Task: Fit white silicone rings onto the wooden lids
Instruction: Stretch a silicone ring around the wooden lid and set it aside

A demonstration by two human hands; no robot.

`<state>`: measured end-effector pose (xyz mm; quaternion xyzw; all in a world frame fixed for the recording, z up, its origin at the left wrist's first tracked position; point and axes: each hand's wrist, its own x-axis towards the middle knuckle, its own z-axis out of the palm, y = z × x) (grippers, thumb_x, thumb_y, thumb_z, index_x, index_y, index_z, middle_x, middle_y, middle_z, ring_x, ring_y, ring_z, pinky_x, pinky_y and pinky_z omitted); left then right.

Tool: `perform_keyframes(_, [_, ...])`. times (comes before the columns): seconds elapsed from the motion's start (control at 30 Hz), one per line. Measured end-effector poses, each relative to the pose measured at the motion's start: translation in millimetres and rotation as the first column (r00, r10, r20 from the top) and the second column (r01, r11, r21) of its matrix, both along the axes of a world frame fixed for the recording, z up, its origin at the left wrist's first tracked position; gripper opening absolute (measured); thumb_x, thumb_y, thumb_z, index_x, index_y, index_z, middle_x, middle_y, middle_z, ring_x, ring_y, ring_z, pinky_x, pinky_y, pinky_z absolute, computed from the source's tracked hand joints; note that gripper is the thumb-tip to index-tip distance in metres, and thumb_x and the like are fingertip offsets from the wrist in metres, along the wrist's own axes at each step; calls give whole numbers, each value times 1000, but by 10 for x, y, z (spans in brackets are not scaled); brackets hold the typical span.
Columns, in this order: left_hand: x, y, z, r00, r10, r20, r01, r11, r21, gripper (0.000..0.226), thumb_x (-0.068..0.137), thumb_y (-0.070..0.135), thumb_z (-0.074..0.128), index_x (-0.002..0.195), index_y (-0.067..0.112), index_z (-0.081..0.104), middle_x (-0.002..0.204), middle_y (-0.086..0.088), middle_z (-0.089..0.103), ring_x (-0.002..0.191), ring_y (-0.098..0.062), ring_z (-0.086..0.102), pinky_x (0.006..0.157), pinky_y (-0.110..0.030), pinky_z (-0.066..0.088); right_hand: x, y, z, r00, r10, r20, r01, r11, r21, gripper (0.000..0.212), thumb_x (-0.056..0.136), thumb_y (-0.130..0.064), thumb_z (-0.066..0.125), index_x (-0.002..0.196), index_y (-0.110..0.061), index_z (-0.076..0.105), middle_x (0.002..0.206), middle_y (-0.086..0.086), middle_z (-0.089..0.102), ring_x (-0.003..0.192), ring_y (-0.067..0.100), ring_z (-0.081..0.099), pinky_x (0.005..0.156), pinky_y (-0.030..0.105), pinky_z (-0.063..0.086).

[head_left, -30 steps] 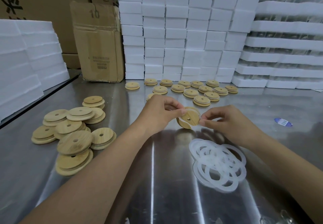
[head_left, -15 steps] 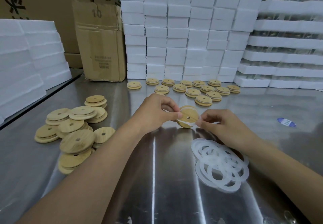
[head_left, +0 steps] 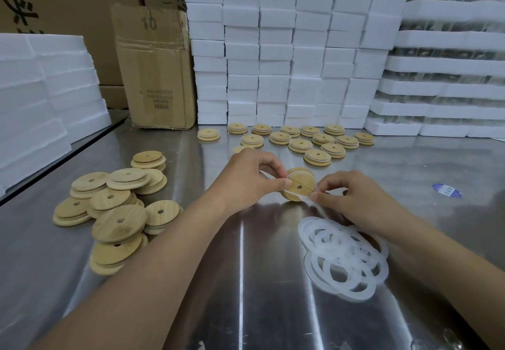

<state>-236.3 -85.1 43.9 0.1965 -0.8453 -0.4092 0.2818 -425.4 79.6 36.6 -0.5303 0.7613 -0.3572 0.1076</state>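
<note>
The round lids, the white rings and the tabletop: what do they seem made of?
Lids: pale wood or bamboo, by the visible grain; matte, unvarnished-looking.
Rings: thin, translucent white, overlaps showing through; probably silicone or soft rubber.
Tabletop: brushed metal, likely stainless steel, with streaky reflections.

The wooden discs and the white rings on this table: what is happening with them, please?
A person is fitting silicone rings onto wooden lids. The left hand pinches one wooden lid, held on edge above the steel table. The right hand pinches a white ring stretched partly around the lid's rim; it is not yet fully seated. A heap of bare lids lies to the left, loose rings lie near the right wrist, and ringed lids sit in rows at the back.
</note>
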Motion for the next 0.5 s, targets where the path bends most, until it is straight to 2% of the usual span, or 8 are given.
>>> perform_keyframes(0.07, [-14, 23, -3, 1000, 5, 6, -4, 1000, -27, 16, 82, 23, 93, 80, 27, 77, 83, 14, 79, 80, -11, 77, 91, -43, 63, 7, -12, 0, 999, -30, 28, 31, 999, -41, 18, 93, -42, 77, 80, -30, 76, 88, -12, 76, 70, 24, 71, 55, 21, 51])
perform_keyframes(0.13, [-27, 40, -13, 1000, 2, 21, -1, 999, -36, 19, 82, 26, 94, 78, 30, 76, 85, 17, 78, 76, -10, 76, 85, -38, 62, 21, -30, -12, 994, -35, 102, 45, 994, -97, 19, 93, -39, 79, 81, -24, 75, 79, -5, 76, 73, 28, 72, 54, 20, 51])
perform_keyframes(0.2, [-39, 56, -25, 999, 5, 36, -3, 998, -56, 20, 82, 27, 94, 77, 32, 75, 85, 19, 77, 71, -2, 73, 82, -32, 59, 42, -47, -20, 988, -37, 152, 59, 988, -143, 16, 92, -32, 81, 84, -20, 74, 78, -2, 77, 77, 25, 73, 63, 23, 54])
perform_keyframes(0.27, [-46, 66, -31, 999, 14, 36, -12, 998, -61, 21, 82, 28, 94, 79, 33, 73, 86, 20, 77, 72, -4, 74, 83, -35, 61, 59, -63, -23, 982, -22, 189, 56, 983, -173, 14, 93, -25, 81, 87, -15, 74, 81, 2, 78, 81, 25, 75, 73, 28, 56])
perform_keyframes(0.3, [-46, 70, -31, 999, 20, 37, -18, 998, -55, 23, 81, 28, 94, 82, 34, 72, 87, 20, 76, 75, -9, 75, 86, -40, 63, 63, -67, -22, 978, -12, 207, 51, 981, -185, 13, 94, -24, 80, 88, -14, 74, 83, 3, 79, 83, 25, 75, 75, 28, 57])
perform_keyframes(0.37, [-38, 81, -24, 999, 25, 47, -23, 999, -35, 28, 82, 29, 93, 91, 40, 69, 90, 21, 77, 80, -13, 77, 86, -43, 64, 71, -64, -15, 968, 12, 250, 43, 976, -214, 14, 96, -26, 77, 90, -13, 74, 85, 4, 79, 84, 22, 76, 70, 18, 55])
perform_keyframes(0.43, [-26, 99, -18, 998, 8, 55, -6, 1000, -26, 37, 85, 28, 91, 103, 49, 67, 94, 19, 77, 80, -12, 78, 83, -40, 64, 71, -64, -8, 966, 23, 257, 39, 972, -232, 14, 97, -27, 75, 92, -15, 74, 87, 1, 80, 83, 13, 74, 67, 10, 51])
perform_keyframes(0.5, [-24, 112, -21, 999, -19, 48, 21, 999, -50, 47, 89, 23, 88, 118, 55, 68, 104, 14, 77, 86, -11, 78, 88, -37, 63, 73, -67, -4, 964, 23, 263, 43, 970, -241, 11, 98, -27, 74, 92, -18, 73, 86, -2, 79, 77, 3, 72, 66, 8, 49])
